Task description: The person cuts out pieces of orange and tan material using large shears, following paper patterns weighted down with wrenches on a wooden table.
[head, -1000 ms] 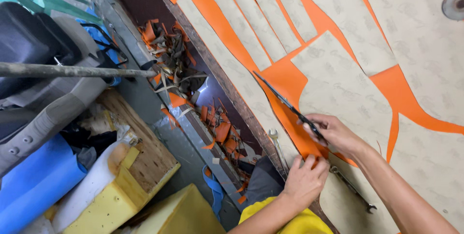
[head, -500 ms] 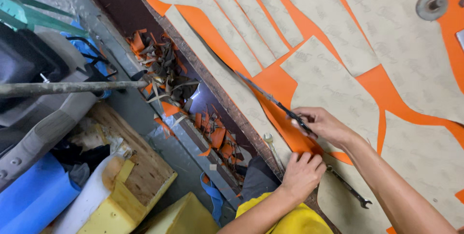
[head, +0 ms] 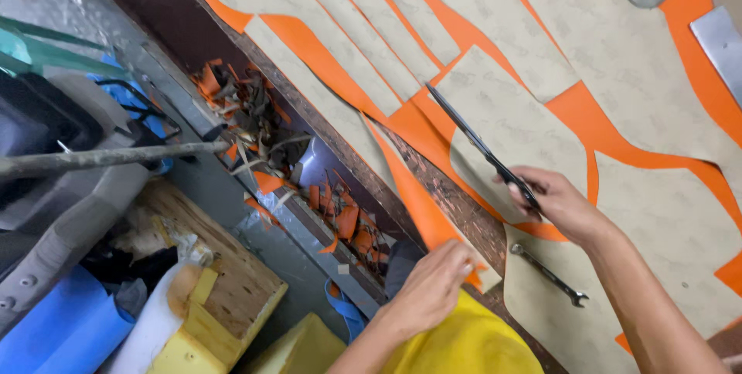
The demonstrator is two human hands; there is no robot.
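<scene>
R hand (head: pixel 558 202), fingers gripping scissors (head: pixel 481 147), has shifted up-right vs 0.5 s ago. L hand (head: pixel 433 287) fingers pinching orange strip (head: pixel 417 196), now lifted off tabletop (head: pixel 456 215) at lower centre.

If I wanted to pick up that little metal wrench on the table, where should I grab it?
Probably by the thin straight shaft in the middle of the wrench, coming down from above. It lies flat on the beige pattern sheet, with its wider ends pointing away, so fingers can pinch across the narrow bar. It sits just below the right hand holding the scissors, so wait until that hand is clear.
</scene>
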